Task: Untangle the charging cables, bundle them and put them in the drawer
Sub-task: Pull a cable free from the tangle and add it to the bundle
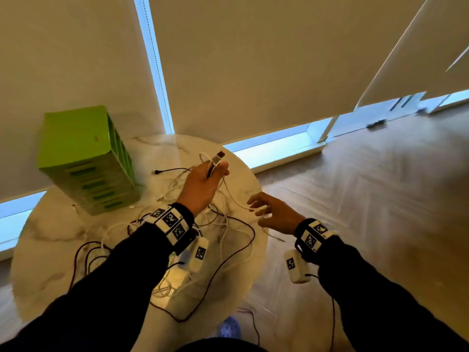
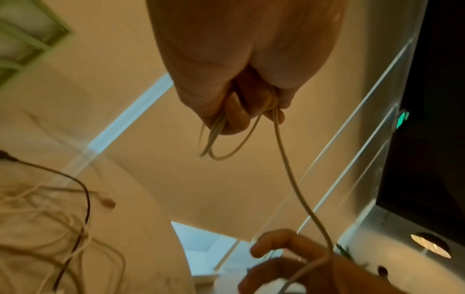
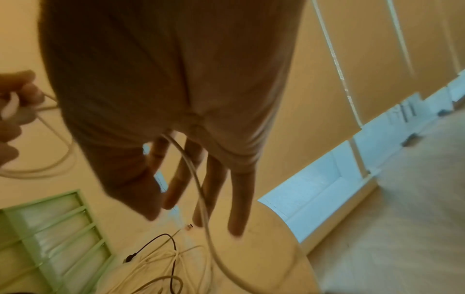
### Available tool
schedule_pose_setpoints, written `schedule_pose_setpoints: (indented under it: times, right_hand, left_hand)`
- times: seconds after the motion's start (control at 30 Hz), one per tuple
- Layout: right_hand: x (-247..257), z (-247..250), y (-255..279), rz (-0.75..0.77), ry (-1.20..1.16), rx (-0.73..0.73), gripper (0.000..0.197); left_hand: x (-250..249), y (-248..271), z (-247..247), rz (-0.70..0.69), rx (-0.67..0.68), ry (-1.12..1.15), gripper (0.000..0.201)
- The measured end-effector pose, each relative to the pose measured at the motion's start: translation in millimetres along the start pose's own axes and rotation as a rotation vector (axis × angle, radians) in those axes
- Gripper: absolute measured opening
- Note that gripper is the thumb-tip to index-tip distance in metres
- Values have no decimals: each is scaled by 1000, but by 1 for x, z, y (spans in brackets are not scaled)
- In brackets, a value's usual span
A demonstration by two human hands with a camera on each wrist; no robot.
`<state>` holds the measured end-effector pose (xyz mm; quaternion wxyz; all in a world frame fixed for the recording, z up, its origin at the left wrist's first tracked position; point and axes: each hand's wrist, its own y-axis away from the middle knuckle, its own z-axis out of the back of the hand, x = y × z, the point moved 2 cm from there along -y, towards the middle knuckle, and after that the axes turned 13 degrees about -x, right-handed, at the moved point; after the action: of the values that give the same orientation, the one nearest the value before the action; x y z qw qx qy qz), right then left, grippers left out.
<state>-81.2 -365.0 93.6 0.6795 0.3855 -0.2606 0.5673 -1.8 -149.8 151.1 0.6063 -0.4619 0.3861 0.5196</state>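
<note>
My left hand [image 1: 208, 179] is raised over the round marble table [image 1: 50, 250] and grips several short loops of a white charging cable [image 1: 232, 196], whose USB plug [image 1: 219, 156] sticks up above the fingers. In the left wrist view the loops [image 2: 226, 143] hang from the curled fingers [image 2: 236, 117]. From there the cable [image 2: 292, 179] sags down to my right hand [image 1: 269, 212], held over the table's right edge. That hand's fingers [image 3: 240, 199] are straight and spread, with the cable [image 3: 191, 169] running across them. A tangle of white and dark cables [image 1: 220, 237] lies on the table.
A green drawer unit [image 1: 86, 158] stands at the table's back left, its drawers closed. Window blinds hang close behind the table. Wooden floor [image 1: 380, 224] spreads out to the right. A dark cable [image 1: 251, 318] trails off the table's front edge to the floor.
</note>
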Motion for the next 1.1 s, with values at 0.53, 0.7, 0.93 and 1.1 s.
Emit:
schedule_pose_setpoints:
  times: [0.53, 0.7, 0.93, 1.1]
  right_hand:
    - [-8, -39, 29, -27, 38, -8, 47]
    - [-13, -28, 24, -110, -276, -148, 27]
    - [-88, -2, 14, -407, 557, 79, 39]
    - [-35, -48, 4, 79, 399, 50, 95]
  left_hand:
    - [26, 28, -63, 21, 420, -198, 25]
    - [26, 22, -42, 70, 354, -151, 33]
    - [39, 12, -11, 349, 247, 330, 35]
    - [34, 20, -13, 399, 283, 443, 34]
